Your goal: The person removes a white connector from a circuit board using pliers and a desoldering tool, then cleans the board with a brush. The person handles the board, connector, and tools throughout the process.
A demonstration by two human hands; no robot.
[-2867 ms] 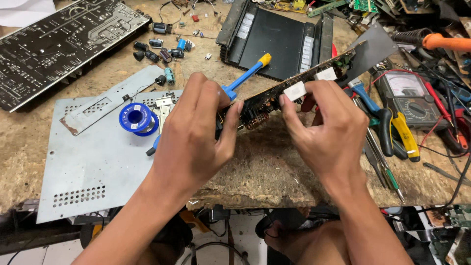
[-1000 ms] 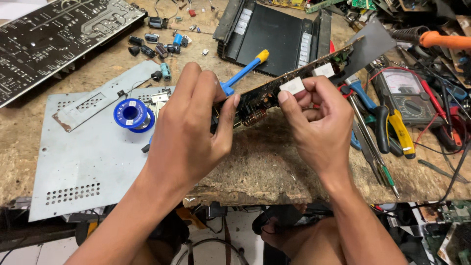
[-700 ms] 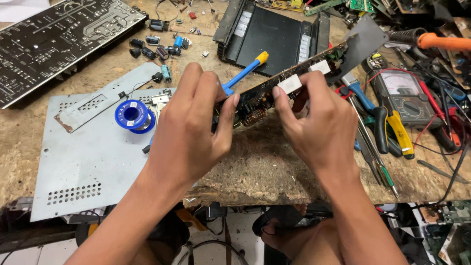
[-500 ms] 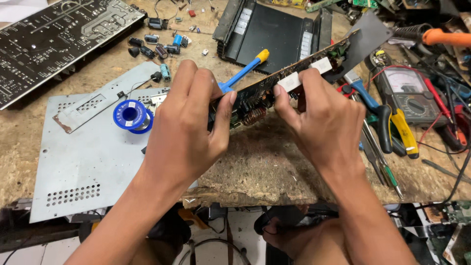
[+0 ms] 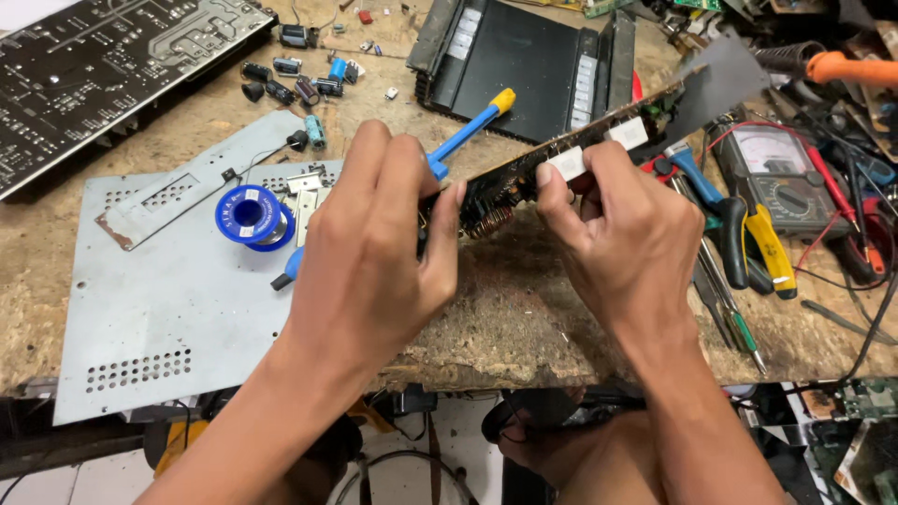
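Two hands (image 5: 374,252) (image 5: 622,234) grip a narrow circuit board (image 5: 561,164).

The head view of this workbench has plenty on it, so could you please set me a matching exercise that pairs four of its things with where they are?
Things:
1. long narrow circuit board
2. round blue solder spool
3. large dark circuit board
4. yellow-handled pliers

Places:
A. top left corner of the bench
B. on the grey perforated metal plate
C. right of the right hand, below the multimeter
D. held on edge between the left hand and the right hand

Pairs: 1-D, 2-B, 3-A, 4-C
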